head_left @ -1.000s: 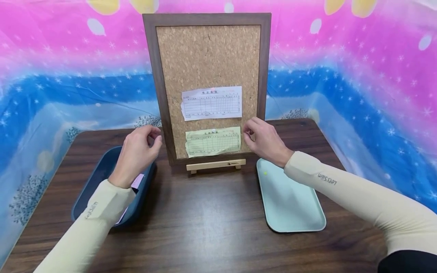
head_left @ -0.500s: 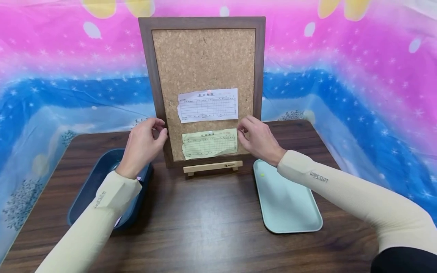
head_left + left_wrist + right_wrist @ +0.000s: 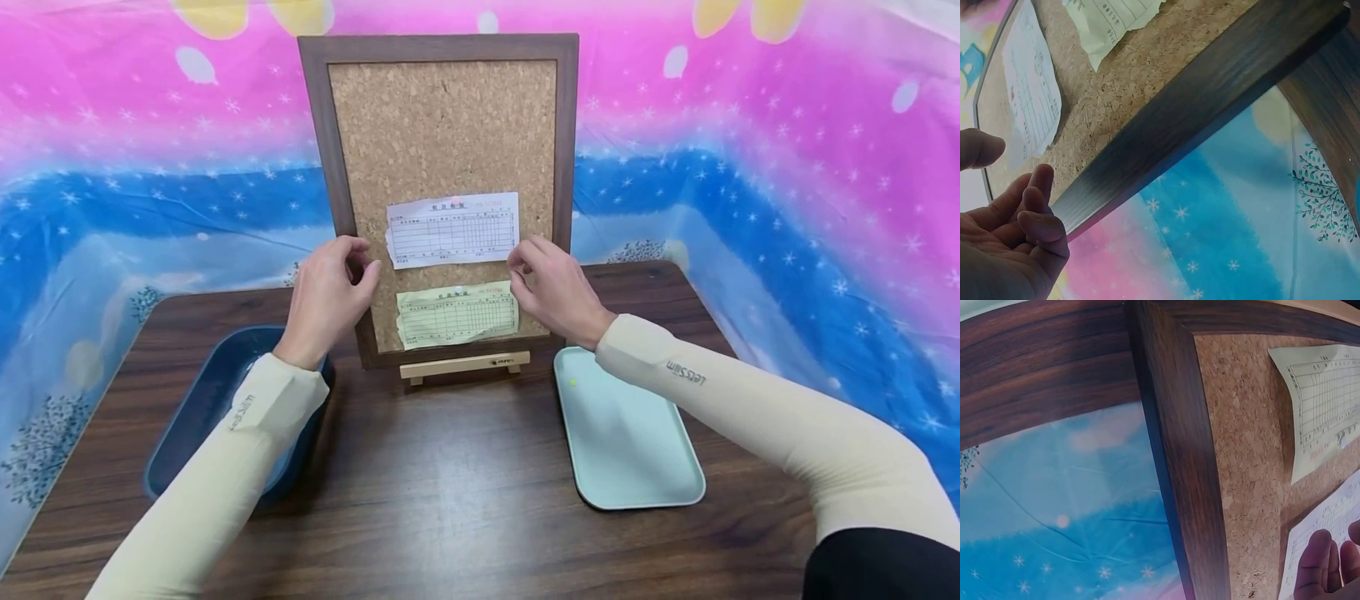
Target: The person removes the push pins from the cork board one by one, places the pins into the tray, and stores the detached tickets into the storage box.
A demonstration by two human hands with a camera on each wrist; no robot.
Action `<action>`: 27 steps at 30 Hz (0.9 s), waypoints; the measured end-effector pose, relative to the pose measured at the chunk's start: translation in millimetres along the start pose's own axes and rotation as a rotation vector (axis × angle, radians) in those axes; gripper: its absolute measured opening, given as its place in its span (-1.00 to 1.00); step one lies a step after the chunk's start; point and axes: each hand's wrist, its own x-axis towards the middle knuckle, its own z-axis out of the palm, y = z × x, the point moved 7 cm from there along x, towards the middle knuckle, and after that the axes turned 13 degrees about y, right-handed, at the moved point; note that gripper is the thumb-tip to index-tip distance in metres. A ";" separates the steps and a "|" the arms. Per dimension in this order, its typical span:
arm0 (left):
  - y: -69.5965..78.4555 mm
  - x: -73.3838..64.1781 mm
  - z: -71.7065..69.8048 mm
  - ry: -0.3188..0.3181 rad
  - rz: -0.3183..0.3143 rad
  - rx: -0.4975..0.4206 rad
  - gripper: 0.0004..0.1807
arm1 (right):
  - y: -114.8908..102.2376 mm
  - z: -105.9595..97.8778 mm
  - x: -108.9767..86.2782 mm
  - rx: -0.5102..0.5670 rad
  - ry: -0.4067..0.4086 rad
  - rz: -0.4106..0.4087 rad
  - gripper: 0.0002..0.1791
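Observation:
Two printed receipt slips hang on a framed corkboard, one above the other. The upper is a white slip, with a pinkish pin at its top edge. Below it is a pale green slip, with a whitish pin. My left hand hovers by the board's left frame, near the white slip's left edge; its thumb stands apart from the loosely bent fingers and nothing is between them. My right hand is at the white slip's lower right corner, fingers loosely bent. In the right wrist view its fingertips overlap the white slip; contact cannot be told.
A wooden easel supports the board on the dark wooden table. To the left stands a dark blue bin, partly covered by my left forearm. A pale mint tray with a small yellow-green dot lies at right.
My left hand has moved right and up from over the blue bin to the board's left frame. My right hand has shifted slightly up and left, from the green slip toward the white slip's corner.

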 end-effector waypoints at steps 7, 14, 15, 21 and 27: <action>-2.2 3.9 1.4 0.044 -0.040 -0.026 -0.70 | -2.9 2.8 7.8 0.000 -0.001 0.003 -0.92; -0.2 9.9 3.8 0.073 -0.019 -0.039 -0.70 | -5.3 3.6 19.8 0.005 0.038 0.009 -0.91; 0.3 10.9 4.1 0.077 -0.015 -0.041 -0.70 | -5.2 4.2 21.8 0.006 0.039 0.013 -0.91; 1.4 15.7 7.5 0.094 -0.012 -0.046 -0.70 | -3.7 9.3 35.5 0.034 0.037 0.031 -0.90; 2.6 19.3 13.1 0.103 -0.023 -0.049 -0.69 | -0.4 14.6 46.8 0.034 0.052 0.048 -0.90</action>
